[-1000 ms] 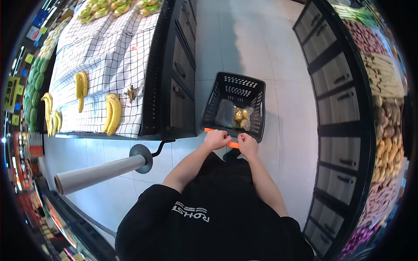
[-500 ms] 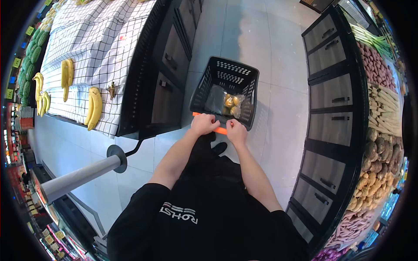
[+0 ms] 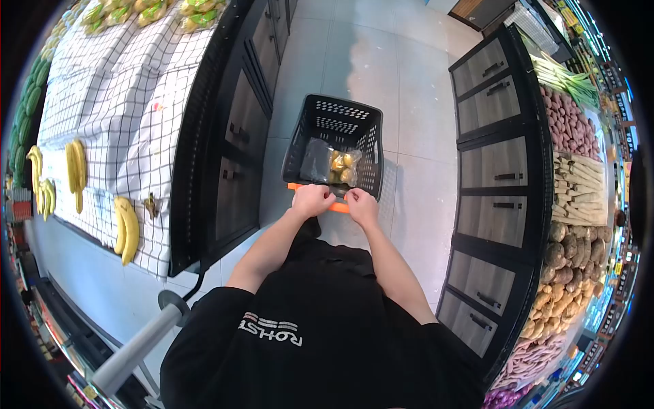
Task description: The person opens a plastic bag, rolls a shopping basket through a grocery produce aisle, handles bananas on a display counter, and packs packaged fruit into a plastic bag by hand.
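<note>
Black rigid plastic, the basket (image 3: 371, 133) stands ahead of the body over the aisle floor, and I judge it light, stiff and best gripped by its orange handle (image 3: 295, 186), where left hand (image 3: 362, 207) and right hand (image 3: 313, 201) have fingers curled closed.

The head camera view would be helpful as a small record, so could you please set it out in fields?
left hand: closed on the orange handle
right hand: closed on the same handle
basket: black, perforated walls
basket contents: yellowish round produce in a clear bag, beside a greyish translucent item
left side: bananas on checked cloth
right side: long pale roots above dark-fronted drawers
lower left: pale roll
</note>
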`<state>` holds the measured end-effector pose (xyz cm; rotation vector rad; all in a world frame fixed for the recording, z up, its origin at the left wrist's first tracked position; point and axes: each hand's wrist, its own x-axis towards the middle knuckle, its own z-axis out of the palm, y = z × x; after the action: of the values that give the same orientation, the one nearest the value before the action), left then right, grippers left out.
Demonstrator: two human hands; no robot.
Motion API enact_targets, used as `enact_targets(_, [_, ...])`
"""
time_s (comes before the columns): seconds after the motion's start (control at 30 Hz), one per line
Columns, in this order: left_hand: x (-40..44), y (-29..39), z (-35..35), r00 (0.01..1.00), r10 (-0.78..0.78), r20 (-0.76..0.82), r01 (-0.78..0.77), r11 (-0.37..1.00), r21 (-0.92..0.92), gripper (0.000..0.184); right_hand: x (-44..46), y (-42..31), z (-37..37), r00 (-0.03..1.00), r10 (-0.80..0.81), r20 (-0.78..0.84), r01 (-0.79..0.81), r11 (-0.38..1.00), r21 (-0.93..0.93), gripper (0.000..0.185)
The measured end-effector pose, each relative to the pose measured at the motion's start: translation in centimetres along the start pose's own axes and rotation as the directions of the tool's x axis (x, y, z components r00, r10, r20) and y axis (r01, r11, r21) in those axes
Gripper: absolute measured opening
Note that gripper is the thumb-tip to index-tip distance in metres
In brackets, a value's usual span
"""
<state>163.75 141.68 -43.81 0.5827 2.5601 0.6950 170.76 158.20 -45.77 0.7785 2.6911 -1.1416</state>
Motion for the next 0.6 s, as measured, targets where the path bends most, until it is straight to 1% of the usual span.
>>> enact_targets(0.17, [3.8, 0.3, -1.1, 0.999, -0.007, 0.053, 0.007, 1.000, -0.004, 0.033, 3.8, -0.5, -0.6, 0.999, -0.022, -0.031, 0.022, 1.000, -0.013, 0.028])
enact_targets(0.2, [4.5, 0.3, -1.3, 0.999, -0.012, 0.044, 0.012, 1.000, 0.000, 0.033, 4.5, -0.8, -0.9, 0.999, -0.015, -0.032, 0.015, 1.000, -0.012, 0.028])
enact_targets(0.27, [5.8, 0.4, -1.8, 0.999, -0.016, 0.039, 0.016, 1.000, 0.005, 0.033, 5.8, -1.4, -1.6, 0.999, 0.029, 0.045, -0.027, 0.999, -0.040, 0.030])
enact_targets(0.37, [7.6, 0.9, -2.5, 0.998, -0.033, 0.055, 0.034, 0.999, -0.013, 0.033, 7.8, -1.9, -2.1, 0.998, 0.030, 0.046, -0.029, 0.999, -0.018, 0.032])
enact_targets(0.5, [10.3, 1.4, -3.5, 0.996, -0.043, 0.073, 0.044, 0.999, -0.004, 0.033, 10.4, -2.6, -3.0, 0.995, 0.065, 0.074, -0.061, 0.997, -0.045, 0.033])
enact_targets(0.57, [11.7, 1.4, -3.7, 0.995, -0.053, 0.082, 0.054, 0.999, -0.004, 0.033, 11.9, -3.2, -3.5, 0.993, 0.059, 0.101, -0.053, 0.997, -0.060, 0.033])
enact_targets(0.6, [12.5, 1.3, -3.8, 0.998, -0.038, 0.048, 0.039, 0.999, -0.009, 0.032, 12.7, -3.3, -3.6, 0.993, 0.057, 0.106, -0.051, 0.997, -0.060, 0.033])
